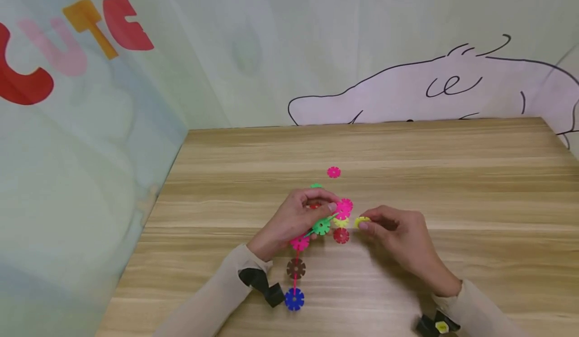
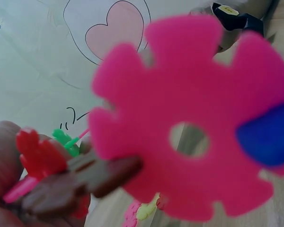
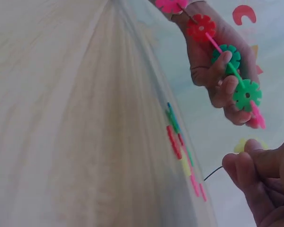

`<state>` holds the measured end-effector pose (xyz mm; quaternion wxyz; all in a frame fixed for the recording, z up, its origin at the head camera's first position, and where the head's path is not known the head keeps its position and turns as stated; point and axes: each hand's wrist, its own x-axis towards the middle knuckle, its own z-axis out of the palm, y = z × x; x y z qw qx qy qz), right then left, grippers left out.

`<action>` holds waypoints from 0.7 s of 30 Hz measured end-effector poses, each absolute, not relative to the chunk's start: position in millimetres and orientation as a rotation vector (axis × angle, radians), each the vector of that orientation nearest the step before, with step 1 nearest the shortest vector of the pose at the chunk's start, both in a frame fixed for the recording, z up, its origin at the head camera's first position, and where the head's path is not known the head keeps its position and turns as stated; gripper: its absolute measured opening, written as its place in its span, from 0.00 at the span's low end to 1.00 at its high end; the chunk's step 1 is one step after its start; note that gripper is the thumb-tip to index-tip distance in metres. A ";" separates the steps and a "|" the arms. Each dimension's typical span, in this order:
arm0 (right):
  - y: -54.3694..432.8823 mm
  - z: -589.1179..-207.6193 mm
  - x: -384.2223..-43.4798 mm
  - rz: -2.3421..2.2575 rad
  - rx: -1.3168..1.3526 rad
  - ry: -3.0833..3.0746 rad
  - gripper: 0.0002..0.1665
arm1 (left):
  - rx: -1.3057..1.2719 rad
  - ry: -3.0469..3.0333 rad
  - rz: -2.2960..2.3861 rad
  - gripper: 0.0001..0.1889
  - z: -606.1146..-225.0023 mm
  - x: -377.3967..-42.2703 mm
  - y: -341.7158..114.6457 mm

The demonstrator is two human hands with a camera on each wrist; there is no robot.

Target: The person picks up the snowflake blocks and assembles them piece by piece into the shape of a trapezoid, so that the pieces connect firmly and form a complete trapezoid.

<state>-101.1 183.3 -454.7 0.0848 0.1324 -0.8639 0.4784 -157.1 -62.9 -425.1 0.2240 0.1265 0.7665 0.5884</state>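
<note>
My left hand (image 1: 296, 219) holds a chain of slotted plastic discs slotted edge into edge. A blue disc (image 1: 294, 299) ends the chain nearest me, followed by a brown disc (image 1: 296, 269). Between the left fingers sits a green disc (image 3: 247, 95), with a pink disc (image 3: 258, 115) at the far end, seen nearly edge-on in the right wrist view. My right hand (image 1: 402, 236) pinches a loose yellow disc (image 1: 361, 222) between thumb and fingers, a short gap from that end. In the left wrist view a large pink disc (image 2: 180, 85) covers much of the chain.
Loose discs lie on the wooden table (image 1: 475, 176) beyond and below the hands: a pink disc (image 1: 333, 172), a green disc (image 1: 315, 186), a red disc (image 1: 341, 235) and a yellow disc (image 1: 341, 223) among them. A printed cloth (image 1: 235, 75) hangs behind the table.
</note>
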 end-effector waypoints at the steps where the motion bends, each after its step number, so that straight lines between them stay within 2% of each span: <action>1: 182.8 -452.9 -100.4 1.445 0.409 -2.543 0.06 | 0.344 2.116 1.623 0.11 -425.2 -157.1 -62.9; 21: 173.4 -444.1 -103.0 1.329 0.725 -2.275 0.16 | 0.274 2.062 1.640 0.08 -426.3 -150.8 -61.1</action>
